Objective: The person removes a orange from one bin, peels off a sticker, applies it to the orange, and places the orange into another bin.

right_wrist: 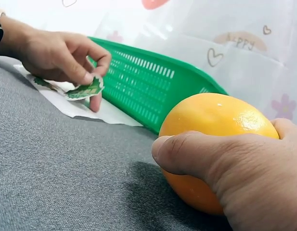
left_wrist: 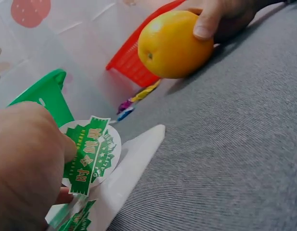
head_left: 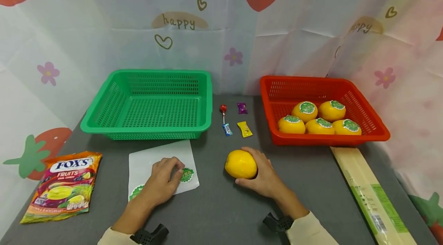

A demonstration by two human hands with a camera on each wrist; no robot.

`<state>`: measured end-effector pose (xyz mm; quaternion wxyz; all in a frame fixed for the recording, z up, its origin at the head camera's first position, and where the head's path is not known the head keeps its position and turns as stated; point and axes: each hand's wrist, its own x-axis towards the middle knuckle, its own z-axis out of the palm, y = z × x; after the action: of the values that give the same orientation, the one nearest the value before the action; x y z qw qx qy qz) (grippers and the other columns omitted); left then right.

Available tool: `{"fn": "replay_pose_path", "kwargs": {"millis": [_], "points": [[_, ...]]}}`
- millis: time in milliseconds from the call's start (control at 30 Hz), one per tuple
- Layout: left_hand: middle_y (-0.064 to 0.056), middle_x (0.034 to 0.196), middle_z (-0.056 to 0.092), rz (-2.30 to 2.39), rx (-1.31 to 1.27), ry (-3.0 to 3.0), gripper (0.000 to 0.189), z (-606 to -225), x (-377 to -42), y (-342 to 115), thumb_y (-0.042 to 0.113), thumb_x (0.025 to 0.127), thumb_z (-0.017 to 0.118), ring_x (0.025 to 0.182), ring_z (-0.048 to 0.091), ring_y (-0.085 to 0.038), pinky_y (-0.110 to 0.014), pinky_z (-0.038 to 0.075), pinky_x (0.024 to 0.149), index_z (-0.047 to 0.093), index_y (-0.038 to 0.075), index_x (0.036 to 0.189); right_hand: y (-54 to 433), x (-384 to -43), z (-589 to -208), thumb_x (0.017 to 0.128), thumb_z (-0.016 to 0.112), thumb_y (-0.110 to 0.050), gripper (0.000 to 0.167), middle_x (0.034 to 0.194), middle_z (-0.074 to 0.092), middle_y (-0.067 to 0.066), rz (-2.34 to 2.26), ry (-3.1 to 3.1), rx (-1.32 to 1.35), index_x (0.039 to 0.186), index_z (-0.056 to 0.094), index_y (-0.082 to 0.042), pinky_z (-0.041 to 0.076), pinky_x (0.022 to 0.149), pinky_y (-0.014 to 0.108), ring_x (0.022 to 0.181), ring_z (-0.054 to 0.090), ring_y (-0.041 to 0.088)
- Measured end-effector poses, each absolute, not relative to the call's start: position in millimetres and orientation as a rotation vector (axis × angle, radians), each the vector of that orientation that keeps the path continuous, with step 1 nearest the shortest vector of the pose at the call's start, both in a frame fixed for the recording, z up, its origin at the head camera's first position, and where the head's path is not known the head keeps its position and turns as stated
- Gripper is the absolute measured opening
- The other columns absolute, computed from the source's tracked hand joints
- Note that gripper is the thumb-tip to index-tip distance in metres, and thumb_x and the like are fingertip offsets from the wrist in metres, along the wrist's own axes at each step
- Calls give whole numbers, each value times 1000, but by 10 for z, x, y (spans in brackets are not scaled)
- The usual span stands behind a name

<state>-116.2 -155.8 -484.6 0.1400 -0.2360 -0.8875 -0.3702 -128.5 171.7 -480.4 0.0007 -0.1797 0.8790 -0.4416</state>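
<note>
My left hand (head_left: 162, 180) pinches a round green-and-white sticker (left_wrist: 93, 151) between thumb and finger, just over a white sticker sheet (head_left: 145, 162). In the left wrist view the sticker stands tilted up. Another green sticker (head_left: 136, 191) lies on the sheet's lower left, partly behind the hand. To the right, my right hand (head_left: 263, 177) grips a yellow-orange orange (head_left: 240, 164) from its right side, thumb at the front and fingers behind. No sticker shows on this orange, which is low over the grey tabletop (right_wrist: 81, 168).
At the back left stands a green basket (head_left: 145, 130). A red basket (head_left: 325, 139) at the back right holds several stickered oranges (head_left: 306, 111). Between them lie a lollipop (head_left: 223, 109) and small wrapped candies (head_left: 245, 129). A candy bag (head_left: 64, 187) lies left, a long flat package (head_left: 373, 197) right.
</note>
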Motion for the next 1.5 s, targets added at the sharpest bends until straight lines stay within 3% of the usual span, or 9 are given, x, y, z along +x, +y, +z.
{"fn": "replay_pose_path", "kwargs": {"millis": [133, 400, 533, 700, 900, 1200, 1367, 1500], "points": [[1, 94, 61, -1135, -643, -2604, 11, -4802, -1163, -1553, 4, 90, 60, 94, 57, -23, -55, 31, 93, 55, 13, 93, 1734, -1291, -4803, 67, 88, -33, 88, 129, 50, -1, -1379, 2773, -566, 141, 44, -16, 31, 90, 49, 112, 45, 20], [4, 88, 64, -1296, -586, -2473, 27, -4668, -1134, -1495, -3, 78, 72, 84, 61, -14, -42, 47, 77, 57, 11, 96, 1720, -1289, -4816, 66, 90, -29, 91, 127, 49, 1, -1406, 2808, -614, 143, 43, -14, 38, 90, 48, 106, 49, 21], [2, 83, 63, -1573, -651, -2414, 28, -4567, -1112, -1355, -6, 82, 69, 76, 57, -15, -36, 46, 73, 58, 8, 104, 1716, -1276, -4815, 65, 90, -26, 89, 128, 51, 1, -1472, 2794, -639, 140, 43, -13, 40, 95, 50, 110, 50, 21], [-3, 89, 63, -1811, -802, -2422, 33, -4425, -1132, -1024, -5, 87, 65, 79, 56, -18, -34, 47, 74, 58, 3, 118, 1719, -1268, -4834, 65, 91, -27, 82, 125, 53, -2, -1509, 2797, -641, 133, 45, -17, 41, 96, 48, 108, 51, 17], [-4, 108, 64, -1801, -891, -2472, 43, -4387, -1200, -663, 0, 87, 68, 88, 57, -19, -39, 50, 78, 58, 3, 129, 1690, -1268, -4852, 68, 89, -30, 80, 126, 51, -3, -1534, 2784, -691, 135, 49, -12, 41, 95, 46, 108, 49, 17], [-7, 105, 63, -1594, -949, -2421, 48, -4470, -1220, -387, 0, 84, 71, 86, 55, -18, -35, 50, 73, 58, 0, 130, 1661, -1279, -4869, 68, 90, -26, 80, 126, 51, -2, -1556, 2785, -738, 136, 50, -12, 43, 95, 44, 109, 49, 16], [-9, 108, 64, -1419, -918, -2436, 48, -4465, -1206, -328, 3, 84, 72, 86, 53, -16, -33, 49, 70, 58, -1, 130, 1699, -1298, -4846, 77, 81, -30, 77, 130, 50, 2, -1585, 2718, -807, 141, 45, -7, 40, 97, 45, 112, 48, 18], [-9, 104, 64, -1374, -917, -2422, 48, -4462, -1213, -293, 2, 84, 72, 83, 52, -16, -33, 48, 67, 58, -3, 129, 1738, -1289, -4810, 88, 66, -23, 64, 131, 49, 9, -1709, 2604, -844, 143, 43, -2, 37, 97, 46, 111, 48, 24]]}}
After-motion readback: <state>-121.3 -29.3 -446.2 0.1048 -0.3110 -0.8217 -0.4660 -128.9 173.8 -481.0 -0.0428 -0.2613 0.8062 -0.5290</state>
